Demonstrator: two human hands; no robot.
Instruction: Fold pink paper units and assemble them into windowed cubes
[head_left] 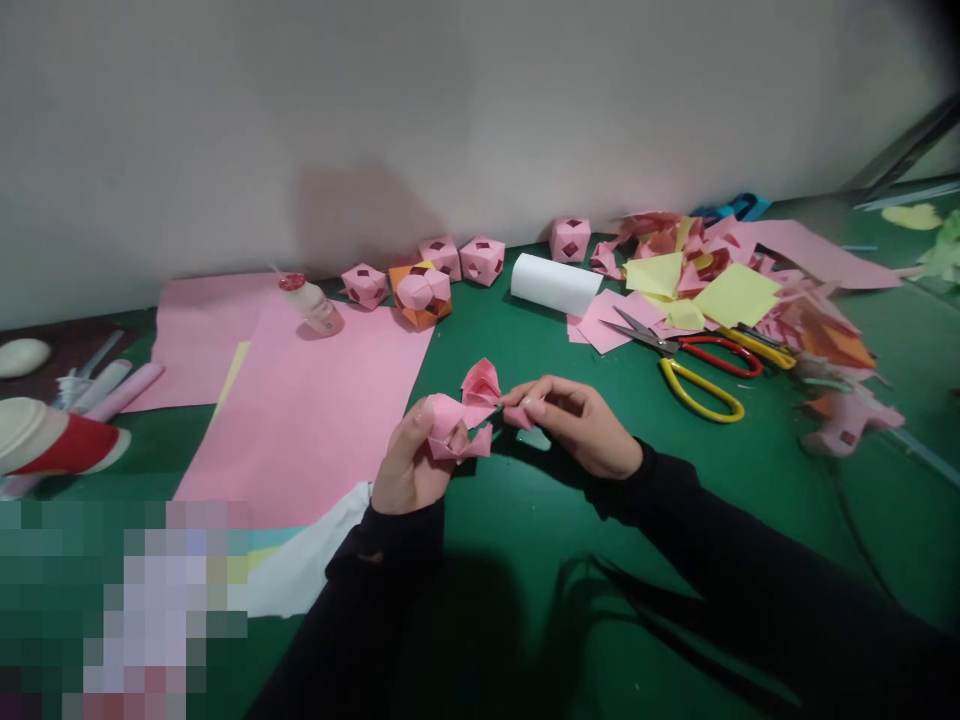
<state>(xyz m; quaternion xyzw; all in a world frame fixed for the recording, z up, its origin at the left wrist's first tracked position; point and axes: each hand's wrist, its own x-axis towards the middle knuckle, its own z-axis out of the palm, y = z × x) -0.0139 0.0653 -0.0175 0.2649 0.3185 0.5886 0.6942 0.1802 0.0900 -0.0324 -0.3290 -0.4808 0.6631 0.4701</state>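
One bare left hand (409,465) grasped a pink, angular folded-paper form (448,415) above the middle of the green tabletop (480,325), and the right hand (581,425) pinched a small pink paper flap (517,416) just right of it; whether the two were joined could not be told. Thin paper probably called for a light left grip and fingertip pressure along the creases. Pink openwork paper balls (482,261) stood at the far side beside a white paper roll (555,286). Red-and-yellow-handled scissors (667,347) and crumpled paper scraps (724,250) crowded the right, a large pink paper sheet (322,410) the left.
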